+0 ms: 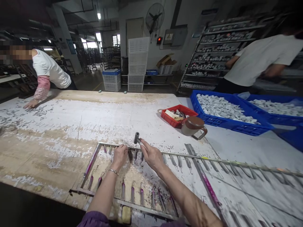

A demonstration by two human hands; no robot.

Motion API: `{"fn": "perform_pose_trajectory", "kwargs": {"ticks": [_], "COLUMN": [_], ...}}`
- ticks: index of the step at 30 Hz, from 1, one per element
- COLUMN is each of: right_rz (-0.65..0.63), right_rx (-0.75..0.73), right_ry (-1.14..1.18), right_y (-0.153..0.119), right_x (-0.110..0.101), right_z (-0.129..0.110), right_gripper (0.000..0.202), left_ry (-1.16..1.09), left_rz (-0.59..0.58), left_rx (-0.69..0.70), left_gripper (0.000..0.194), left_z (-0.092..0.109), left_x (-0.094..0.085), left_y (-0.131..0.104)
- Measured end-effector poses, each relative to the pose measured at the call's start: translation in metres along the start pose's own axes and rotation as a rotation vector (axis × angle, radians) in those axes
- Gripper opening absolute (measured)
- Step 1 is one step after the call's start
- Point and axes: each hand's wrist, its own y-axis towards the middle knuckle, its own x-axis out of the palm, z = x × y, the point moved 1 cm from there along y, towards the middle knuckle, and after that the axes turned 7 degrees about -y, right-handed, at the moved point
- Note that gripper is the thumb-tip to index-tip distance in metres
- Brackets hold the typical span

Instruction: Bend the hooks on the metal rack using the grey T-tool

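Note:
A long metal frame [175, 154] lies on the worn table, with small hooked metal pieces [132, 191] along its rails. My left hand [120, 155] rests at the far rail, its fingers pressed together over it; what they hold, if anything, is hidden. Just to the right, my right hand [151, 154] is wrapped round the handle of a small hammer [136, 137], whose grey head stands above the rail. Several hooked pieces hang between and beside my hands. A yellowish block [126, 215] sits at the near rail.
A red tray [172, 121] and a brown-lidded mug [193, 126] stand beyond my right hand. Blue crates [236, 126] of white pieces are at the right. One person [52, 69] leans over the table's far left; another [262, 60] is behind the crates.

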Motion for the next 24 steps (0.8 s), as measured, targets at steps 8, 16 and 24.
{"fn": "perform_pose_trajectory", "kwargs": {"ticks": [8, 16, 24], "right_rz": [-0.177, -0.188, -0.163], "right_rx": [0.082, 0.3, 0.33], "right_ry": [-0.048, 0.03, 0.082], "right_y": [-0.01, -0.041, -0.047], "right_x": [0.017, 0.019, 0.031], "right_z": [0.019, 0.05, 0.053], "right_gripper": [0.046, 0.054, 0.055], "left_ry": [-0.15, -0.178, 0.195], "left_rz": [-0.016, -0.167, -0.36], "left_rx": [0.025, 0.05, 0.096], "left_gripper": [0.015, 0.033, 0.035], "left_z": [-0.006, -0.01, 0.009], "left_x": [-0.006, -0.023, -0.016], "left_y": [0.002, 0.005, 0.02]}}
